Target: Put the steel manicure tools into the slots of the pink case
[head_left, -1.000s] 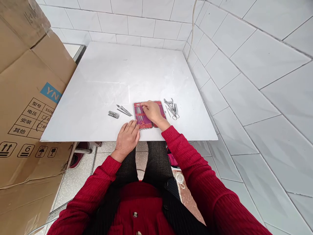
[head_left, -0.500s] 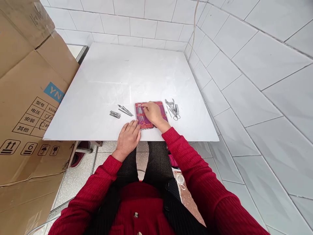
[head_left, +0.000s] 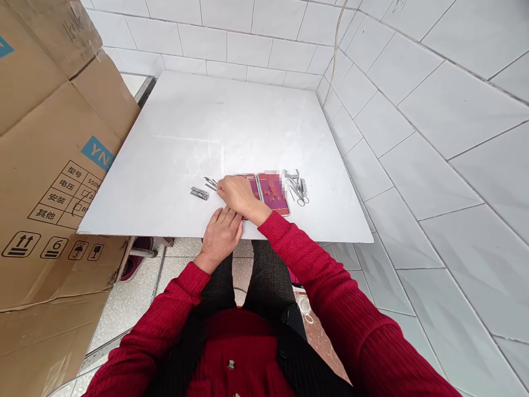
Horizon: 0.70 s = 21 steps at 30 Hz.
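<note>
A manicure case [head_left: 275,204] lies open on the white table, its purple and red inside facing up. My right hand [head_left: 238,196] is above the case's left half, fingers curled together by several slim metal tools [head_left: 210,183] on the table. What it holds, if anything, is hidden. My left hand [head_left: 223,234] lies flat, fingers extended, at the case's lower left corner, just below the right hand. Left of the slim tools are patterned nail clippers [head_left: 199,193]. Small scissors [head_left: 303,200], a nipper [head_left: 292,175] and another clipper [head_left: 303,186] lie right of the case.
The white table [head_left: 264,121] ends just in front of my legs. A large cardboard box [head_left: 53,138] stands along its left side. Tiled walls [head_left: 413,160] border the back and right, with a pale cable [head_left: 336,49] hanging in the corner.
My right hand has moved left from inside the case to its left edge, beside the slim tools, uncovering the right half. My left hand stays at the case's corner. The view has shifted slightly.
</note>
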{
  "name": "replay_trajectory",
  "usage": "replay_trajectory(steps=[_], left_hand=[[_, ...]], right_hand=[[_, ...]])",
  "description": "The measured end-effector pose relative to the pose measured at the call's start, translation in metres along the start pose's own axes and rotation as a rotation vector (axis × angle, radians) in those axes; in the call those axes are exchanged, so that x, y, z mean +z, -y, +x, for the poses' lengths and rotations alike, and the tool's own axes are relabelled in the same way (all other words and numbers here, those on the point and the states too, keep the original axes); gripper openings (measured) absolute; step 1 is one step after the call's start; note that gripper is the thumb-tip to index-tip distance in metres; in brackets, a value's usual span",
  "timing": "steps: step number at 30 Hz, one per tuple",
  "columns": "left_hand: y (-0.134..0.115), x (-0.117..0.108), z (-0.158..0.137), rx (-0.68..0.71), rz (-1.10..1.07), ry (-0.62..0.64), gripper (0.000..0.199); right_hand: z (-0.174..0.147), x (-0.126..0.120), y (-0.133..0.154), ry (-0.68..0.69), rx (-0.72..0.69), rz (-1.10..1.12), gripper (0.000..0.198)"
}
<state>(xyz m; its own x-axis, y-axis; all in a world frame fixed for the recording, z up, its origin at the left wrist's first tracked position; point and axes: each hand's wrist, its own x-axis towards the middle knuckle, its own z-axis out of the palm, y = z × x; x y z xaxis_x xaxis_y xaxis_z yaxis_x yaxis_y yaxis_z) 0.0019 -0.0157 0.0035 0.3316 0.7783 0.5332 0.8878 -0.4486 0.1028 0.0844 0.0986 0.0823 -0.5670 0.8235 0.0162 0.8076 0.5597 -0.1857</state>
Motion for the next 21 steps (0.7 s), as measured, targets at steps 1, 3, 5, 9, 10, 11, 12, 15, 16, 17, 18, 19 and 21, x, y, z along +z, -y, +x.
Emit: replay_trajectory(steps=[1,3,5,9,10,11,12,15,16,17,18,19,21], left_hand=[[0.0,0.0,0.0,0.007,0.008,-0.007,0.026],[0.0,0.0,0.001,0.016,0.022,-0.022,0.022],[0.0,0.0,0.002,0.026,0.033,-0.038,0.02],[0.001,0.001,0.002,0.052,0.037,-0.071,0.018],[0.001,0.001,0.001,0.055,0.036,-0.078,0.018],[0.002,0.001,0.001,0.057,0.036,-0.084,0.018],[0.002,0.002,0.001,0.058,0.036,-0.088,0.018],[0.003,0.003,0.0,0.059,0.043,-0.082,0.018],[0.003,0.004,-0.001,0.057,0.045,-0.077,0.018],[0.003,0.004,-0.001,0.054,0.047,-0.073,0.019],[0.004,0.004,-0.002,0.051,0.047,-0.07,0.019],[0.004,0.005,-0.002,0.05,0.048,-0.07,0.019],[0.004,0.006,-0.002,0.054,0.05,-0.078,0.02]], right_hand=[[0.003,0.002,0.003,0.012,-0.008,-0.029,0.028],[0.008,0.007,0.008,0.026,-0.013,-0.072,0.027],[0.01,0.01,0.01,0.027,-0.015,-0.102,0.027],[0.012,0.009,0.014,0.043,-0.009,-0.159,0.027],[0.012,0.007,0.016,0.053,-0.012,-0.173,0.027],[0.013,0.006,0.018,0.063,-0.021,-0.185,0.026],[0.014,0.004,0.02,0.072,-0.035,-0.197,0.025],[0.018,0.0,0.029,0.089,-0.096,-0.228,0.022],[0.019,-0.001,0.031,0.094,-0.114,-0.237,0.021],[0.019,-0.002,0.032,0.099,-0.13,-0.247,0.021],[0.02,-0.002,0.034,0.104,-0.146,-0.257,0.021],[0.02,-0.003,0.034,0.108,-0.164,-0.267,0.021],[0.018,-0.002,0.035,0.114,-0.207,-0.287,0.02]])
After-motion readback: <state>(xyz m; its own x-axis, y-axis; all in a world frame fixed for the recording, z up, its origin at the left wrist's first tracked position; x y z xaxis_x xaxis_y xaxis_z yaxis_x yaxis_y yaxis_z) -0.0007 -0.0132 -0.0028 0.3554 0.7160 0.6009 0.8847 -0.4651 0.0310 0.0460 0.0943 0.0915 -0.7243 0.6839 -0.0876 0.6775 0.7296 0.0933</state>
